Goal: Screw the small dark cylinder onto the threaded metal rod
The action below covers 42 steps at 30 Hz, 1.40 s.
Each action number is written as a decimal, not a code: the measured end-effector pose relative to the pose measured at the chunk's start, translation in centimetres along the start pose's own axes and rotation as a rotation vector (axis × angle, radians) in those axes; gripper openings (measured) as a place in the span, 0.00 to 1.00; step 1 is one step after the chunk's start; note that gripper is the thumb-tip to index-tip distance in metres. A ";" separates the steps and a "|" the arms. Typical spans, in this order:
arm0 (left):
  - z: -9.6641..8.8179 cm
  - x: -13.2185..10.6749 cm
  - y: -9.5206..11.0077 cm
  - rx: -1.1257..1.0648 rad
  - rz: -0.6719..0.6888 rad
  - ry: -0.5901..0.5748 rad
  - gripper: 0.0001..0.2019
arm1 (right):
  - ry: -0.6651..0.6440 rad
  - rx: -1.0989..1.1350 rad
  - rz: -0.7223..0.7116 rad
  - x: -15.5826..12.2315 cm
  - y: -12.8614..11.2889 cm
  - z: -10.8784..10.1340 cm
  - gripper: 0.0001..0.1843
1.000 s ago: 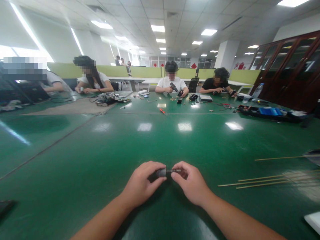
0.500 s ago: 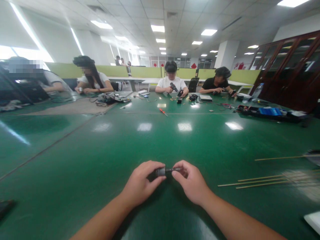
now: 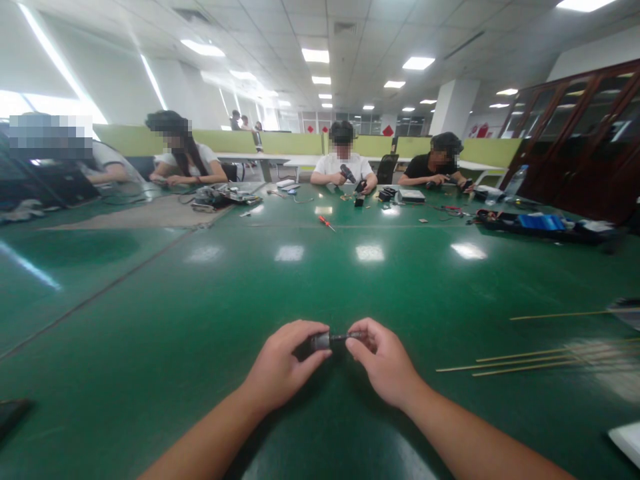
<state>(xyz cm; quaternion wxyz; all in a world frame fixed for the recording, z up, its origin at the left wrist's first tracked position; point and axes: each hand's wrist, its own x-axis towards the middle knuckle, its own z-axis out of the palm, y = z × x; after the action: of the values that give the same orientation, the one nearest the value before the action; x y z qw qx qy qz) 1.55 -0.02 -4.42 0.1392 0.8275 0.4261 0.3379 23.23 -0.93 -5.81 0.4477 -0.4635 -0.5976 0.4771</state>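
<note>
Both my hands meet low in the middle of the green table (image 3: 210, 313), just above its surface. My left hand (image 3: 283, 363) is closed around a small dark cylinder-shaped part (image 3: 321, 341), thumb under it. My right hand (image 3: 383, 360) pinches a thin dark rod (image 3: 345, 337) that sticks out of that part's right end. The fingers hide most of both pieces.
Several thin wooden sticks (image 3: 525, 363) lie to the right of my hands. A white object (image 3: 625, 441) shows at the lower right edge, a dark one (image 3: 11, 412) at the lower left. Far across the table, several people work among tools, a red screwdriver (image 3: 327, 224) and a blue-and-black case (image 3: 543, 224).
My hands, with the part between them, have shifted very slightly away from me. Nothing was let go or picked up.
</note>
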 end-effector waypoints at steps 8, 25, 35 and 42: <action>-0.1 -0.2 0.0 -0.004 -0.009 0.009 0.13 | 0.008 0.013 -0.012 0.1 0.5 0.0 0.07; -0.2 0.0 0.1 -0.053 -0.027 0.014 0.13 | 0.022 0.067 -0.020 0.4 0.7 0.0 0.07; -0.2 0.1 0.2 -0.035 -0.017 0.046 0.13 | 0.034 0.095 -0.015 0.4 0.7 0.0 0.07; -0.1 0.1 0.0 -0.025 -0.014 0.054 0.13 | 0.035 0.120 -0.021 0.5 0.9 0.0 0.07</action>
<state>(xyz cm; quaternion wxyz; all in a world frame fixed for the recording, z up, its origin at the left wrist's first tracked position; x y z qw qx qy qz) 1.51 0.06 -4.26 0.1403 0.8135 0.4311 0.3643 23.22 -0.39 -6.66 0.4901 -0.4380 -0.5648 0.4991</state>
